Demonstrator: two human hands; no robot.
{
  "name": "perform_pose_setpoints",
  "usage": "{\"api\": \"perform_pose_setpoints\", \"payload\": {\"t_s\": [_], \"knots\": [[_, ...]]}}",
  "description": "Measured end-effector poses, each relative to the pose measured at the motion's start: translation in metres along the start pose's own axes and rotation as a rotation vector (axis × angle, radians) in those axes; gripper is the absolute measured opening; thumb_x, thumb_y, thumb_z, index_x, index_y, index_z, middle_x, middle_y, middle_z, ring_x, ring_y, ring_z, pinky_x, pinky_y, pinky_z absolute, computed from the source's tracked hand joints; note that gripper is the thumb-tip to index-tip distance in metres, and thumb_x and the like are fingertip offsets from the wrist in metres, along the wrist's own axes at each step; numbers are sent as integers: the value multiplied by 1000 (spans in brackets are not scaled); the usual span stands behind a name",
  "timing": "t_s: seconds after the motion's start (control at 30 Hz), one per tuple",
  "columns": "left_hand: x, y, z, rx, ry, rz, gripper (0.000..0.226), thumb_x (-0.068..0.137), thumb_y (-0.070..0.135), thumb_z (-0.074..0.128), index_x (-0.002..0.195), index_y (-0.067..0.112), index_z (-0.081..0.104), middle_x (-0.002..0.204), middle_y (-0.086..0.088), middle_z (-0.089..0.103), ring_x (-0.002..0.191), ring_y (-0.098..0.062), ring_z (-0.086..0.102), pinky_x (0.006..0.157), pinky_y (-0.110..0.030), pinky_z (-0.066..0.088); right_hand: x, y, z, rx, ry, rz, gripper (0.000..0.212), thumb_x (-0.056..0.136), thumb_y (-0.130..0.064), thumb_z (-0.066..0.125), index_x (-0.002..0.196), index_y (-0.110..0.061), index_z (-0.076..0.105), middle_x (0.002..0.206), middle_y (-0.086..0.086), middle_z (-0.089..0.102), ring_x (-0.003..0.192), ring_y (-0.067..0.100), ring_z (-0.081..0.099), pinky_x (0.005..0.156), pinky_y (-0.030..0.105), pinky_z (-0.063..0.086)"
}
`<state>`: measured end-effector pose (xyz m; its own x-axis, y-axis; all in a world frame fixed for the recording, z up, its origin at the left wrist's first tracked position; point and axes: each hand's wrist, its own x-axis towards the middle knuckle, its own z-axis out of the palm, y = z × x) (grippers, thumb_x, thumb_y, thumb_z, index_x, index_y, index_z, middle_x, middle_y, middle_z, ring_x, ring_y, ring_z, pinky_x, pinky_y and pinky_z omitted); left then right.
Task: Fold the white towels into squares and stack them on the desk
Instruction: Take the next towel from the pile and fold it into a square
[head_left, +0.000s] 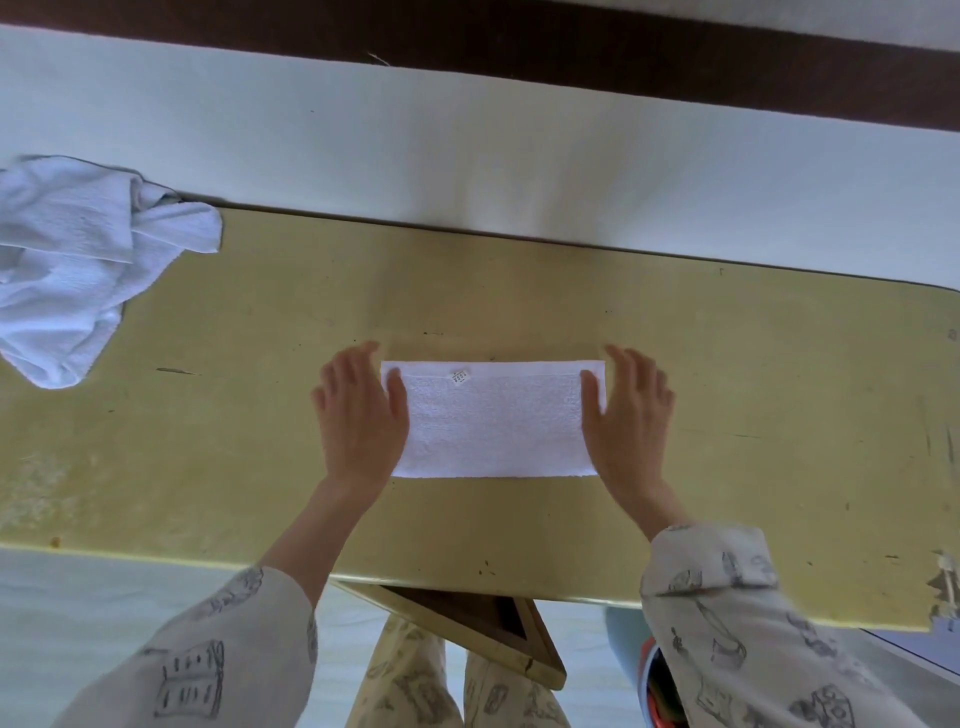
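Folded towel: your white towel (493, 419) lies flat as a long rectangle on the yellow desk (727, 374), about midway across it and nearer your edge than the far one.
Towel against your fingers: it sits between your two hands, its short ends running under them; the long sides lie open and uncovered.
Left hand: your left hand (358, 415) rests palm down on the towel's left end, fingers straight and loosely spread, pointing away from you. The thumb (397, 400) lies on the cloth; the other fingertips reach past the far left corner onto the desk.
Right hand: your right hand (626, 415) mirrors it on the right end, fingers straight and slightly fanned, thumb (589, 397) on the cloth. Neither hand curls round or pinches anything.
Label: a small white tag (460, 375) sits near the towel's far edge, left of centre. It carries dark print, too small to read.
Loose towels: a rumpled heap of white towels (67, 260) lies at the desk's far left corner, well apart from your hands, partly hanging past the edge.
Sleeves: your sleeves (727, 623) show grey line drawings; no writing can be read on them.
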<state>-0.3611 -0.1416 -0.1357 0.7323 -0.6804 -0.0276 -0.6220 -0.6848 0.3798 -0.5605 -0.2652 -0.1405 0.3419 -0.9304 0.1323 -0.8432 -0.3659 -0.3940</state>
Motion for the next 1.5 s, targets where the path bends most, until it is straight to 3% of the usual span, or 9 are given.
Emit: {"api": "perform_pose_setpoints", "payload": {"t_s": [0.13, 0.43, 0.67, 0.77, 0.87, 1.07, 1.2, 1.33, 1.5], "knots": [[-33, 14, 35, 106, -167, 335, 48, 94, 26, 29, 139, 9, 31, 148, -16, 32, 139, -31, 23, 113, -48, 19, -33, -26, 36, -66, -165, -336, 44, 100, -29, 19, 131, -7, 42, 139, 17, 46, 133, 28, 31, 111, 46, 21], [-28, -9, 54, 256, -253, 403, 53, 95, 32, 21, 145, 14, 21, 153, -9, 24, 141, -27, 19, 114, -49, 9, -33, 28, 39, -226, -318, -245, 58, 97, -46, 12, 147, -16, 17, 154, 9, 20, 143, 21, 13, 115, 41, 12], [-22, -37, 28, 170, -201, 225, 53, 97, 34, 22, 144, 10, 22, 149, -13, 32, 138, -32, 26, 112, -44, 16, -32, 23, 35, -248, -380, -211, 60, 97, -48, 6, 148, -18, 13, 155, 8, 19, 143, 21, 11, 116, 38, 3], [-27, -24, 8, 0, -91, -119, 47, 92, 32, 49, 130, 6, 43, 129, -15, 49, 122, -34, 42, 99, -44, 32, -32, 23, 35, -245, -374, -210, 60, 97, -48, 6, 148, -17, 13, 155, 8, 19, 143, 21, 11, 116, 39, 4], [-25, -7, 1, -122, -168, -407, 46, 87, 36, 59, 120, 6, 50, 121, -12, 45, 114, -30, 37, 95, -36, 29, -33, 22, 35, -245, -374, -216, 60, 97, -48, 7, 148, -17, 16, 155, 8, 18, 143, 20, 9, 116, 40, 4], [-5, 4, -1, -204, -346, -547, 39, 86, 23, 62, 118, 3, 53, 127, -14, 39, 120, -30, 35, 96, -36, 34, -33, 23, 37, -247, -380, -215, 61, 96, -48, 7, 148, -17, 17, 155, 8, 18, 144, 20, 8, 117, 40, 3], [-2, 4, -4, -252, -379, -536, 29, 85, 19, 59, 111, 5, 57, 112, -6, 57, 100, -26, 53, 78, -33, 42, -33, 23, 36, -245, -374, -218, 62, 97, -48, 8, 147, -16, 22, 155, 9, 21, 143, 20, 10, 116, 41, 6], [-2, -1, -13, -567, -420, -665, 35, 83, 5, 61, 116, 2, 50, 106, -6, 58, 92, -22, 55, 74, -32, 42, -33, 22, 37, -228, -367, -215, 61, 97, -48, 8, 146, -15, 24, 154, 9, 23, 143, 21, 12, 116, 42, 7], [2, 0, -28, -863, -494, -745, 30, 84, 1, 59, 114, -3, 59, 105, -12, 66, 91, -26, 62, 78, -34, 49, -33, 23, 39, -210, -378, -214, 59, 97, -47, 12, 147, -16, 20, 154, 7, 21, 143, 19, 10, 116, 40, 2]]}}
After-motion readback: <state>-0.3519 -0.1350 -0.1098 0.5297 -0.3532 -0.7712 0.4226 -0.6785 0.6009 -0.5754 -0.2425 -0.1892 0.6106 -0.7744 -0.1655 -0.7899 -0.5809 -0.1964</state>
